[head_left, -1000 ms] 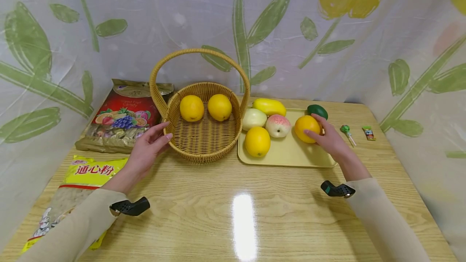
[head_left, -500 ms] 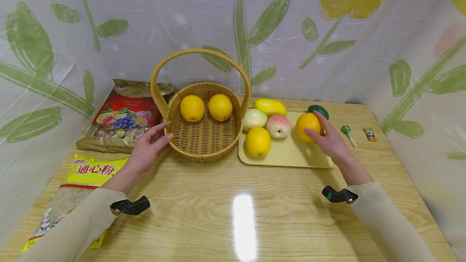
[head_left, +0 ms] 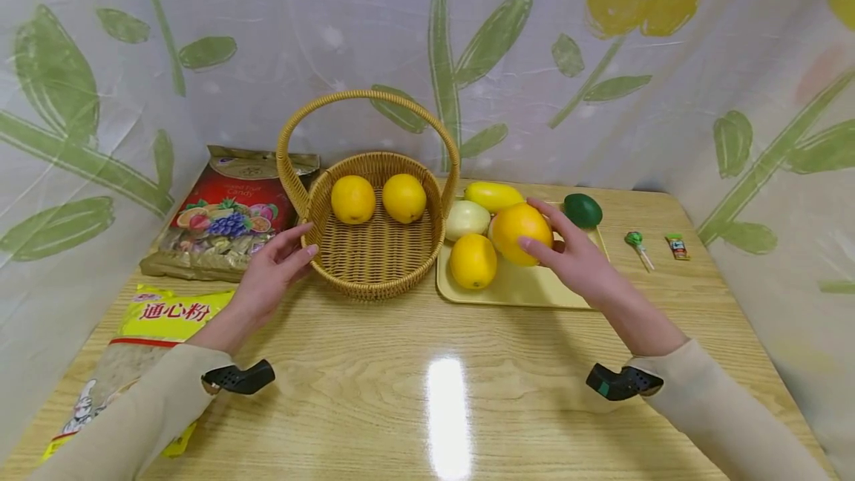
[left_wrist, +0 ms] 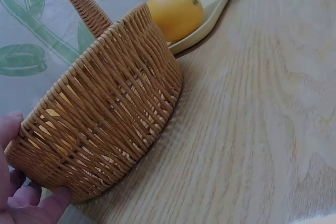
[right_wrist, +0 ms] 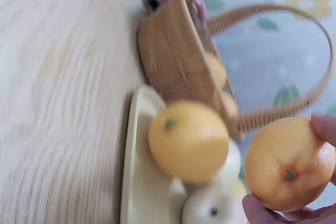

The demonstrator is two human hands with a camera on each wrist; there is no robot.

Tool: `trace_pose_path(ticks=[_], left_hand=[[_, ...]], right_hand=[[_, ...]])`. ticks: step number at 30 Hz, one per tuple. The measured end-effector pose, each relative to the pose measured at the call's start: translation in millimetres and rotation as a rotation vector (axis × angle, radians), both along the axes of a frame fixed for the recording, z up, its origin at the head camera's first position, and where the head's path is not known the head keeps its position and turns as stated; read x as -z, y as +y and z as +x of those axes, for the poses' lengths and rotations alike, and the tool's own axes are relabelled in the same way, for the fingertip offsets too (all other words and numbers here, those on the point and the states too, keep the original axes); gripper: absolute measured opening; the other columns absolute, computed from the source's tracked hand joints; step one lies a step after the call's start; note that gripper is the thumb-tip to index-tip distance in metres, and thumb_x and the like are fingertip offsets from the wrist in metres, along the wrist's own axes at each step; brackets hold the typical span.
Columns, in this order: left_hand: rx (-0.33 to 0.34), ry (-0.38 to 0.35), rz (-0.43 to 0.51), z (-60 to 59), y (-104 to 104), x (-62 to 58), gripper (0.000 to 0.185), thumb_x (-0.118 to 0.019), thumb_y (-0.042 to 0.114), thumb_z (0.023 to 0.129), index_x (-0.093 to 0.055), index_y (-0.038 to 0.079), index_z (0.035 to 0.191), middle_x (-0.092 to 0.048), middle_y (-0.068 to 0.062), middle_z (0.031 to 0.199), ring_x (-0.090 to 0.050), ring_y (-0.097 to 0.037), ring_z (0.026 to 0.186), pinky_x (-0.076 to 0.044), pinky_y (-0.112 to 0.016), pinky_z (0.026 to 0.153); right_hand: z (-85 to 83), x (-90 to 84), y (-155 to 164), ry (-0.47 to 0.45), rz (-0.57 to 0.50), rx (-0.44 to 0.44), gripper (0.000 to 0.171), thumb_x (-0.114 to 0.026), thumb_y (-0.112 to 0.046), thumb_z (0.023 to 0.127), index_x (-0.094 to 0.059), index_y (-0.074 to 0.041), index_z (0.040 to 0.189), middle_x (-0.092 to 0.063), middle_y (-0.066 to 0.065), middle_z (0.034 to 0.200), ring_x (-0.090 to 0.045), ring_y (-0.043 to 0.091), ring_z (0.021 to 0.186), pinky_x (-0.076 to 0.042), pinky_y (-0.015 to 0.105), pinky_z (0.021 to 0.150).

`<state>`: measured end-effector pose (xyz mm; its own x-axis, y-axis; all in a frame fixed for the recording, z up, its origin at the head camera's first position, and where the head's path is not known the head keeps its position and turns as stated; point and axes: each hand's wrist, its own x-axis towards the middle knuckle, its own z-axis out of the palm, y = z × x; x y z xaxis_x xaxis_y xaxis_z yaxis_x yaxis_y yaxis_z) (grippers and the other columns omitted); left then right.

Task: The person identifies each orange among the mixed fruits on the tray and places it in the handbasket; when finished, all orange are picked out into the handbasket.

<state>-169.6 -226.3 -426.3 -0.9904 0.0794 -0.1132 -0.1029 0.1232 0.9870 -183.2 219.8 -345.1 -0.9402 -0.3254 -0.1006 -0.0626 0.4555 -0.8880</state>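
Observation:
My right hand (head_left: 574, 254) holds an orange (head_left: 521, 234) between thumb and fingers, raised over the pale yellow tray (head_left: 534, 288). In the right wrist view the stem end of this orange (right_wrist: 289, 174) faces the camera. My left hand (head_left: 270, 266) grips the left rim of a wicker basket (head_left: 377, 289), with fingers against its outer wall (left_wrist: 105, 114). Two oranges (head_left: 352, 199) lie inside the basket toward the back. On the tray rest another orange (head_left: 473, 261), a pale whitish-green fruit (head_left: 466, 220) and a long yellow fruit (head_left: 493, 197). The held orange hides most of a peach.
A dark green fruit (head_left: 582, 211) lies at the tray's back right corner. Farther right are a lollipop (head_left: 639, 247) and a small wrapped candy (head_left: 677, 246). On the left lie a red candy bag (head_left: 230, 206) and a yellow pasta bag (head_left: 160, 325). A flowered curtain (head_left: 508, 132) hangs behind.
My right hand has lifted the orange from the tray's right side and carried it left, in front of the peach. The dark green fruit shows fully now. My left hand and the basket stay put.

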Motion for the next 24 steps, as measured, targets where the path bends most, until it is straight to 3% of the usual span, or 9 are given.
trace_pose_path(ticks=[4,11,16,24], left_hand=[[0.002,0.005,-0.003,0.5,-0.2,-0.2,0.065,-0.059,0.037,0.098,-0.034,0.016,0.153,-0.030,-0.010,0.157,-0.041,-0.017,0.135,-0.048,-0.026,0.099],[0.006,0.011,-0.007,0.1,0.1,-0.3,0.066,-0.059,0.037,0.098,-0.033,0.014,0.153,-0.029,-0.011,0.158,-0.036,-0.026,0.139,-0.046,-0.028,0.102],[0.001,0.010,-0.010,0.8,0.4,0.5,0.066,-0.059,0.037,0.098,-0.033,0.013,0.153,-0.030,-0.012,0.157,-0.041,-0.020,0.135,-0.048,-0.023,0.098],[-0.001,0.008,-0.010,1.5,1.4,-2.7,0.065,-0.058,0.037,0.098,-0.033,0.013,0.153,-0.031,-0.013,0.157,-0.044,-0.016,0.132,-0.045,-0.030,0.103]], right_hand=[[2.3,-7.6,-20.3,0.010,-0.014,-0.067,0.068,-0.060,-0.034,0.098,-0.025,-0.027,0.156,-0.032,0.008,0.154,-0.051,0.036,0.122,-0.048,0.044,0.099],[-3.5,-19.6,-56.9,0.063,0.030,-0.174,0.067,-0.062,-0.037,0.097,-0.028,-0.029,0.155,-0.036,0.002,0.151,-0.050,0.028,0.123,-0.044,0.047,0.104],[-18.0,-25.7,-83.6,0.149,0.194,-0.242,0.067,-0.060,-0.048,0.095,-0.031,-0.033,0.154,-0.049,0.000,0.140,-0.054,0.022,0.108,-0.047,0.039,0.092],[-51.7,-26.8,-131.0,0.092,0.156,-0.381,0.067,-0.062,-0.043,0.095,-0.031,-0.033,0.154,-0.050,0.002,0.139,-0.054,0.020,0.109,-0.045,0.039,0.096]])
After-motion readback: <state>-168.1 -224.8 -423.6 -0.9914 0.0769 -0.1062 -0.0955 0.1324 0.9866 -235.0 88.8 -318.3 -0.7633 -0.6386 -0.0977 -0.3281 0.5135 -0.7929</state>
